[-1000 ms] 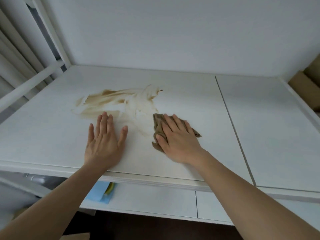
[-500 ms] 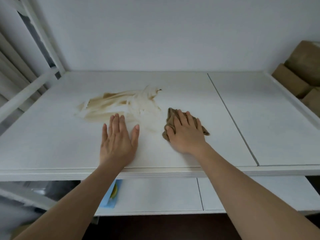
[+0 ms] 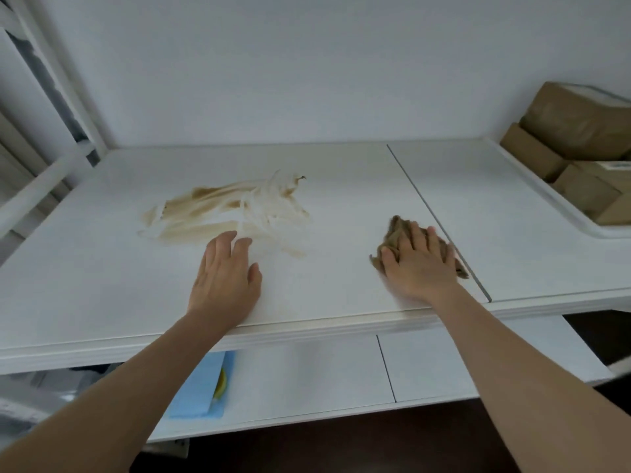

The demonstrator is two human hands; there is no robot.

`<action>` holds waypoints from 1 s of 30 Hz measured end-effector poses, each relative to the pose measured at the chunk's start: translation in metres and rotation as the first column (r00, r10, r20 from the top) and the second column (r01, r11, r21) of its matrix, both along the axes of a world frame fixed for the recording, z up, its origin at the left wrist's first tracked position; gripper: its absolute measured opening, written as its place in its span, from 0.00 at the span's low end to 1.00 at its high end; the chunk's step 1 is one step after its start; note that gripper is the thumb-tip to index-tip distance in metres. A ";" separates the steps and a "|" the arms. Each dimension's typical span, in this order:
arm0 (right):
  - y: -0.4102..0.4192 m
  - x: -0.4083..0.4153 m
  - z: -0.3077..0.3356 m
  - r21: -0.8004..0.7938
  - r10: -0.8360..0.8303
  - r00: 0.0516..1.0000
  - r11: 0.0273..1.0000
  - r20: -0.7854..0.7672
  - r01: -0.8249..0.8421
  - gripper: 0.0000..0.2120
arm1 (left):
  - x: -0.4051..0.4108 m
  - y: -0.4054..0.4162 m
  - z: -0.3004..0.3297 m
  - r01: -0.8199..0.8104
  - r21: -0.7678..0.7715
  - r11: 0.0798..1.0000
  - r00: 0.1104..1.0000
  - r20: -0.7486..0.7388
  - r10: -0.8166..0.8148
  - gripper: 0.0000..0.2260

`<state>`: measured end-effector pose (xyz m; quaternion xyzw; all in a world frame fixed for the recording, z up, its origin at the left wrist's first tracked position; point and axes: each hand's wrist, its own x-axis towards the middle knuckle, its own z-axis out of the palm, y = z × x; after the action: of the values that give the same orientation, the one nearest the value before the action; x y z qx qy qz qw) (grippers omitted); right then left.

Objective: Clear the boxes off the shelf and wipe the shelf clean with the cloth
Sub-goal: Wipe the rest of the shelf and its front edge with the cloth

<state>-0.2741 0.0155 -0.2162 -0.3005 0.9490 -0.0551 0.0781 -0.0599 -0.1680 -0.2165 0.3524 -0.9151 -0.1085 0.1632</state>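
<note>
The white shelf (image 3: pixel 341 199) carries a smeared brown stain (image 3: pixel 218 209) at its left middle. My right hand (image 3: pixel 421 264) lies flat with straight fingers on a crumpled brown cloth (image 3: pixel 392 233), pressing it to the shelf beside the dark seam between the two boards, well right of the stain. My left hand (image 3: pixel 227 278) rests flat on the shelf, fingertips at the stain's near edge. Several brown cardboard boxes (image 3: pixel 580 131) sit off the shelf at the far right.
The boxes lie on a white tray-like surface (image 3: pixel 553 199) to the right. A lower shelf (image 3: pixel 307 380) below holds a light blue item (image 3: pixel 201 390) with something yellow. A white frame post (image 3: pixel 58 80) rises at the left.
My right hand has slid the cloth to the right, away from the stain, up to the seam. My left hand stays on the shelf near the stain. The view has shifted right.
</note>
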 end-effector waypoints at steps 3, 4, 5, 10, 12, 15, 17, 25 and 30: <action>-0.028 0.037 -0.005 -0.065 0.131 0.991 0.989 -0.007 -0.131 0.31 | 0.007 -0.008 0.005 -0.049 0.011 0.999 0.998 0.037 0.048 0.23; -0.033 0.050 -0.006 -0.081 0.183 0.983 0.980 -0.013 -0.184 0.30 | 0.008 -0.010 0.007 -0.067 0.023 0.997 0.996 0.061 0.066 0.24; -0.034 0.059 -0.007 -0.088 0.234 0.972 0.968 -0.017 -0.234 0.30 | 0.009 -0.012 0.009 -0.088 0.044 0.995 0.993 0.085 0.084 0.26; 0.004 0.051 -0.004 -0.073 0.288 0.958 0.955 -0.017 -0.288 0.28 | 0.001 -0.025 0.025 -0.221 0.199 0.955 0.943 0.295 0.156 0.39; 0.024 0.034 -0.002 -0.043 0.179 0.984 0.983 -0.005 -0.179 0.29 | 0.003 -0.034 0.032 -0.239 0.186 0.953 0.909 0.389 0.152 0.46; 0.045 0.005 0.001 0.003 -0.035 0.999 0.999 -0.015 0.035 0.30 | 0.008 -0.044 0.041 -0.271 0.160 0.949 0.854 0.496 0.160 0.54; 0.049 -0.009 0.001 0.019 -0.140 0.990 0.990 -0.019 0.141 0.31 | 0.012 -0.049 0.044 -0.290 0.174 0.941 0.826 0.542 0.155 0.56; 0.035 0.008 -0.004 0.022 -0.107 0.994 0.994 -0.015 0.107 0.31 | 0.014 -0.054 0.041 -0.251 0.098 0.963 0.807 0.571 0.152 0.57; 0.011 0.031 -0.003 0.021 -0.016 1.000 1.000 0.003 0.016 0.31 | 0.011 -0.051 0.040 -0.215 0.087 0.973 0.817 0.561 0.130 0.58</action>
<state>-0.2427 0.0270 -0.2191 -0.2920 0.9518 -0.0462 0.0821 -0.0491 -0.2191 -0.1763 0.4612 -0.8768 -0.0537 -0.1245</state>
